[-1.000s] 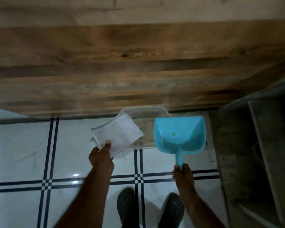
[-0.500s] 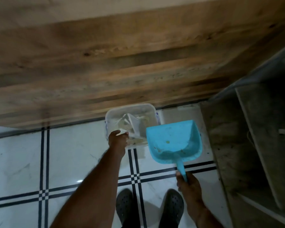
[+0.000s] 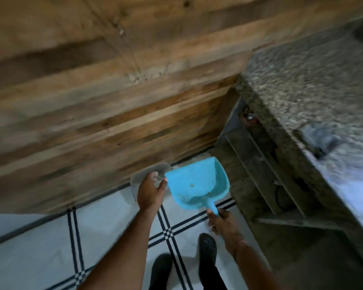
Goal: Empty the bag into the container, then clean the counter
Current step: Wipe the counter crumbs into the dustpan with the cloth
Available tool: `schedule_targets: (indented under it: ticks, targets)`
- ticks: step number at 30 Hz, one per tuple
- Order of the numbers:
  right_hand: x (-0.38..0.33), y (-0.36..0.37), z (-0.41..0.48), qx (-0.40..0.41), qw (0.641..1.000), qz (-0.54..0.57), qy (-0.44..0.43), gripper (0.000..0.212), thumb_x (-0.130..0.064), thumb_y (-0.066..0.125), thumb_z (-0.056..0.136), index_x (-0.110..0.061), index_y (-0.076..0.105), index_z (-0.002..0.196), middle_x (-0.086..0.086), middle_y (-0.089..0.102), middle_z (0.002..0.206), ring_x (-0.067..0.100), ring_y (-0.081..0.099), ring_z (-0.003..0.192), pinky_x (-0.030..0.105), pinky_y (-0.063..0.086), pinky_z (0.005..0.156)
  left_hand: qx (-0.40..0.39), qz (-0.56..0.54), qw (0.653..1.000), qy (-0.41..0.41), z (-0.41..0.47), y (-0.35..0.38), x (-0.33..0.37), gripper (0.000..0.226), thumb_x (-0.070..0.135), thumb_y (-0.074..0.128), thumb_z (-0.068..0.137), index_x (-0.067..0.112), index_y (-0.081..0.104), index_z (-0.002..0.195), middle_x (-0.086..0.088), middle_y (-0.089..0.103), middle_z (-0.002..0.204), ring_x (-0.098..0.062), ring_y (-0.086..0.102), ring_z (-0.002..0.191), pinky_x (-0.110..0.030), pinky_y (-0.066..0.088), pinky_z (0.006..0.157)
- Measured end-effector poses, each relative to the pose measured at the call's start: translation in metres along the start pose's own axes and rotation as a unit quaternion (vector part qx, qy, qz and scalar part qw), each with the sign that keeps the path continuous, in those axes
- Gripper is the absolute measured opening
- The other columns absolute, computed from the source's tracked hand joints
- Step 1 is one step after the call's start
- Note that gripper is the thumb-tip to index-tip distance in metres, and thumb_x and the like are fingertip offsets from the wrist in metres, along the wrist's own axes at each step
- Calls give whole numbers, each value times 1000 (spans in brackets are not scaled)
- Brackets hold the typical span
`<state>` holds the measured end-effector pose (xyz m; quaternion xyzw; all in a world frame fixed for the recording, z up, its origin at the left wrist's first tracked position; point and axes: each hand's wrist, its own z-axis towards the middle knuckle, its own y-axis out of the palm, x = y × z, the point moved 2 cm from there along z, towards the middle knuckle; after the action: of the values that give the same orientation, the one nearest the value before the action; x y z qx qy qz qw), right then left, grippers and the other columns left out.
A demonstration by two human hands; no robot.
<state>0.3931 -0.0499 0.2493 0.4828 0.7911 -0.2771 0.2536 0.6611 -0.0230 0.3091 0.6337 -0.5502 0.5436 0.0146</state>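
Hand first: our left hand (image 3: 150, 192) is curled over the near rim of the clear container (image 3: 149, 174), fingers hooked at its edge, gripping it as far as the blur lets us judge. The container sits on the tiled floor (image 3: 40, 243) against the foot of the wooden wall (image 3: 92, 91), and most of it is hidden by our hand and the dustpan. It looks like thin, cloudy plastic with rounded corners; we cannot make out what lies inside it, nor see the bag. Our right hand (image 3: 224, 225) is closed around the handle of the blue dustpan (image 3: 197, 183), whose scoop hangs just beside the container and overlaps its right edge, with a few crumbs in it. We judge the emptying step is finishing and the cleaning step is in hand. Next we would need to steady the container, tip the dustpan over it, then turn to the speckled stone table (image 3: 314, 84) on our right, above grey shelves (image 3: 266, 181).
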Motion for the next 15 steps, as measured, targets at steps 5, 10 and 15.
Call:
schedule_targets:
  ticks: [5,10,15]
  targets:
    - [-18,-29,-96,86,995,31,-49,47,-59,69,84,-13,66,93,2,61,70,13,54,60,29,45,53,-35,47,992,115,-57,-21,59,44,42,72,87,19,65,124,-4,70,120,-25,68,109,-40,54,92]
    - [0,-63,-168,220,973,65,-29,61,-81,59,78,-23,70,94,2,71,84,16,64,74,31,51,61,-111,95,962,231,-119,-7,115,50,46,64,93,22,57,137,-3,62,137,-21,59,126,-29,44,90]
    - [30,-94,-203,281,946,162,-2,65,-80,63,73,-16,69,83,-1,64,66,14,57,59,29,45,53,-164,120,926,318,-160,30,159,47,44,66,92,21,59,133,-3,62,136,-25,57,126,-37,47,97]
